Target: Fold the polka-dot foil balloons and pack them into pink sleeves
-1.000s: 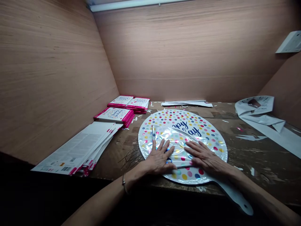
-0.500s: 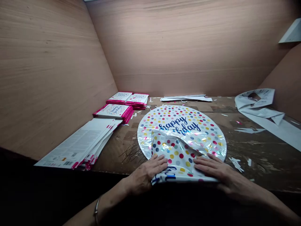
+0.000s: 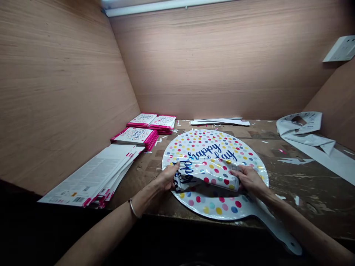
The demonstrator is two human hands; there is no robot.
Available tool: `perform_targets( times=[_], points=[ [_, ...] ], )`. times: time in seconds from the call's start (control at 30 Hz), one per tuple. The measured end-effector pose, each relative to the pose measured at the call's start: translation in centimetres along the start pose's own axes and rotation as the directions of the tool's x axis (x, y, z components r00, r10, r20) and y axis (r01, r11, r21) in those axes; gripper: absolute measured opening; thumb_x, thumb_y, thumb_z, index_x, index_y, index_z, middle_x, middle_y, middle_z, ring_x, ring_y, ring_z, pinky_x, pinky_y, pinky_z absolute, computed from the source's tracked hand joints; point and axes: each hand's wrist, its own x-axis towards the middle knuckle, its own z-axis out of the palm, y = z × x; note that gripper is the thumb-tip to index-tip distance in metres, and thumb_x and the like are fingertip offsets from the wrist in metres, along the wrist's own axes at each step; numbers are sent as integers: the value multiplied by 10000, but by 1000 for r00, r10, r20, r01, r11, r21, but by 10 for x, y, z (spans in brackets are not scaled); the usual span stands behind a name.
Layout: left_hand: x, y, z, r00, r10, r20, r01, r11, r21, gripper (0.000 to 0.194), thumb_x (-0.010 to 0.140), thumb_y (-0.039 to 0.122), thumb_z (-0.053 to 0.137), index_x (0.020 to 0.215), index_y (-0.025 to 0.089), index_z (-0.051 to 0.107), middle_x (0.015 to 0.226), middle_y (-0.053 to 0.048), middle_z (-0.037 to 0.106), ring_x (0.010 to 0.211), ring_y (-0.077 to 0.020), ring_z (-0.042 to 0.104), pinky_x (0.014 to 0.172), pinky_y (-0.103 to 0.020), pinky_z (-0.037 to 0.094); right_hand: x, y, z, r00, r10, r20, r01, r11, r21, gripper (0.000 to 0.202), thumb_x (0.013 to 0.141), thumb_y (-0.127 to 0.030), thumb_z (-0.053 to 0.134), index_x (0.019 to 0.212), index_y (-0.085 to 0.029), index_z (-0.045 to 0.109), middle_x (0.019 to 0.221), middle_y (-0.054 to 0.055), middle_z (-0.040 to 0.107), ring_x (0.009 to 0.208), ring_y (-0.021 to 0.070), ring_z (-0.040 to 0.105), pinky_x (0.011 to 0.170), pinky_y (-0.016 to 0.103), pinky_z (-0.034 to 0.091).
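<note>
Near the lower centre of the frame, the left hand (image 3: 168,176) and the right hand (image 3: 249,180) gripped a shiny dotted foil (image 3: 213,174) by its opposite ends. The left pinched the lettered end between thumb and fingers, and the right closed on the other end in much the same way; this spread grip probably served to keep the folded strip straight and its layers together.

The foil lay over the lower half of a round dotted board (image 3: 213,138), whose handle (image 3: 283,232) pointed to the lower right, beneath the right forearm. The board sat at the front edge of the worktable (image 3: 149,171), presumably so that both arms could reach it evenly and its face could back the soft foil.

Left of centre stood pink-edged packs (image 3: 135,135) in neat piles, and below them long printed cards (image 3: 91,173) lay fanned, perhaps so that single ones could be picked up easily. Flat white strips (image 3: 220,121) rested against the back wall, seemingly out of the way. At the right, a crumpled white sheet (image 3: 313,141) lay well apart from the hands, likely to leave them room
</note>
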Motion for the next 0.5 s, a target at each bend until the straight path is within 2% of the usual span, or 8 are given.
perform_targets(
  times=[0.1, 0.23, 0.3, 0.37, 0.4, 0.43, 0.47, 0.5],
  points=[
    [6, 4, 4, 999, -35, -26, 34, 999, -17, 306, 906, 377, 420, 1026, 114, 521, 622, -44, 631, 478, -161, 596, 470, -287, 505, 8, -5, 2, 991, -53, -122, 21, 968, -252, 249, 779, -381, 470, 658, -184, 564, 653, 53, 604, 619, 185, 556, 506, 259, 340],
    [6, 7, 8, 999, 1, -47, 0, 1000, 11, 335, 913, 376, 392, 1063, 99, 507, 707, -91, 656, 582, -213, 636, 510, -349, 528, 17, -6, -1, 990, -54, -131, 21, 971, -236, 261, 798, -377, 442, 699, -192, 597, 698, 61, 622, 682, 205, 575, 540, 277, 384],
    [-2, 5, 6, 998, 57, -39, -56, 998, 26, 375, 908, 426, 380, 1034, 110, 537, 761, -100, 664, 644, -227, 645, 553, -360, 535, 19, -3, -4, 996, -49, -81, 46, 998, -32, 298, 802, -437, 455, 836, -193, 622, 749, 56, 651, 691, 204, 596, 542, 283, 430],
    [-14, -1, 0, 979, 201, -26, -198, 977, 83, 400, 892, 470, 396, 963, 123, 582, 822, -93, 670, 745, -227, 647, 648, -340, 537, 17, 3, -10, 997, -73, 3, 68, 940, 334, 390, 745, -480, 559, 1017, -202, 599, 868, 53, 676, 754, 216, 622, 589, 305, 487],
    [-21, -5, -3, 945, 327, 18, -325, 932, 158, 396, 883, 472, 414, 921, 125, 601, 847, -88, 673, 796, -227, 643, 700, -324, 530, 15, 7, -15, 994, -100, 35, 70, 868, 492, 456, 689, -466, 638, 1062, -209, 590, 921, 54, 678, 800, 228, 627, 638, 326, 508],
    [-28, -10, -7, 874, 471, 121, -486, 836, 255, 380, 878, 455, 433, 899, 123, 615, 876, -87, 674, 842, -228, 636, 749, -313, 520, 11, 11, -21, 990, -130, 48, 77, 805, 589, 488, 630, -434, 706, 1055, -215, 606, 949, 55, 679, 838, 241, 627, 693, 349, 516],
    [-35, -15, -11, 752, 597, 278, -658, 670, 343, 354, 875, 423, 450, 906, 116, 625, 923, -97, 673, 890, -236, 627, 801, -316, 505, 7, 16, -27, 985, -167, 51, 100, 782, 615, 461, 597, -408, 741, 1005, -218, 639, 950, 56, 683, 863, 250, 625, 748, 369, 511],
    [-41, -21, -14, 589, 664, 461, -806, 445, 390, 328, 879, 374, 449, 948, 106, 625, 992, -115, 662, 948, -248, 612, 859, -333, 482, 2, 21, -33, 975, -214, 53, 140, 788, 599, 393, 593, -402, 750, 932, -217, 676, 935, 63, 689, 882, 260, 622, 799, 387, 498]
  ],
)
